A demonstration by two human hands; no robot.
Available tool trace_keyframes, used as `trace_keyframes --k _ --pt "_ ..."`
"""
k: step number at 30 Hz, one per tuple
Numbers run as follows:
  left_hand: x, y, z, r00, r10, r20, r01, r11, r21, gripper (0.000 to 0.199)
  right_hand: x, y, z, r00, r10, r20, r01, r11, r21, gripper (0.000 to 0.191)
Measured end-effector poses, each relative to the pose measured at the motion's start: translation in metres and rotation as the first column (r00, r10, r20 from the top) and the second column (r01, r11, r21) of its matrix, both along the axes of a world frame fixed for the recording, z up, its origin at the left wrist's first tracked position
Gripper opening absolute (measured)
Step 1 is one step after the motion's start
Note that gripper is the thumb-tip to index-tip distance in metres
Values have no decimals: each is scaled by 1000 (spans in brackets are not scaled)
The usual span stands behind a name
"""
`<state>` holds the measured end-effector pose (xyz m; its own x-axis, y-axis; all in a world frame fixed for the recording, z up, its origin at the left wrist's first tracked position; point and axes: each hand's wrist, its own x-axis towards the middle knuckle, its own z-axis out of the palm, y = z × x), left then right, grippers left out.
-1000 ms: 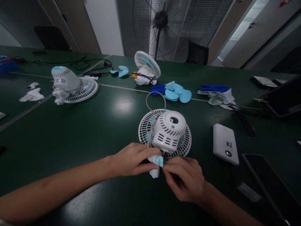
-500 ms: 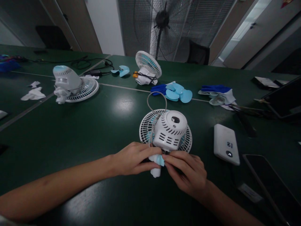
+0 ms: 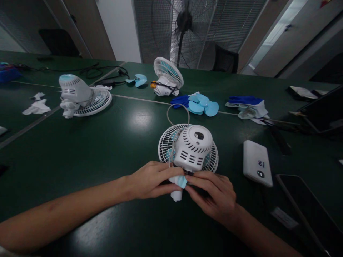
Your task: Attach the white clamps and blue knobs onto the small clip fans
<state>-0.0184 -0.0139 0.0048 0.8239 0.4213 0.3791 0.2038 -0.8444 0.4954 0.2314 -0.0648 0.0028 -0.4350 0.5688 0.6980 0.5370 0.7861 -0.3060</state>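
A small white fan point(image 3: 193, 148) lies grille-down on the dark green table, its vented motor housing upward and a pale cable looping above it. At its near side is a white clamp piece with a light blue knob point(image 3: 182, 181). My left hand point(image 3: 158, 180) is closed on the white clamp piece, thumb and fingers on either side. From the right, my right hand point(image 3: 213, 194) pinches at the blue knob with its fingertips. My fingers partly hide the joint between clamp and housing.
Another fan point(image 3: 77, 94) lies at left, and a third point(image 3: 168, 76) stands at the back. Light blue fan blades point(image 3: 203, 104) and blue-white gloves point(image 3: 248, 106) lie beyond. At right are a white power bank point(image 3: 257, 163) and a phone point(image 3: 308, 210).
Both hands stay at the clamp and blue knob, with only a slight shift of the right fingertips. The whole view has moved very slightly; nothing else visibly differs.
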Motion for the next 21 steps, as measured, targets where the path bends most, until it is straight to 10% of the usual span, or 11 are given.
trace_keyframes --k 7,13,21 --pt "2 1 1 1000 6 10 -6 1000 0 31 -22 -9 12 975 -78 -206 39 981 -190 5" --pt "2 0 1 1000 9 15 -10 1000 8 30 -40 -21 20 930 -244 -274 127 915 -384 24" --pt "1 0 -1 1000 9 12 -10 999 33 34 -11 -6 6 999 -12 -33 10 998 -67 24"
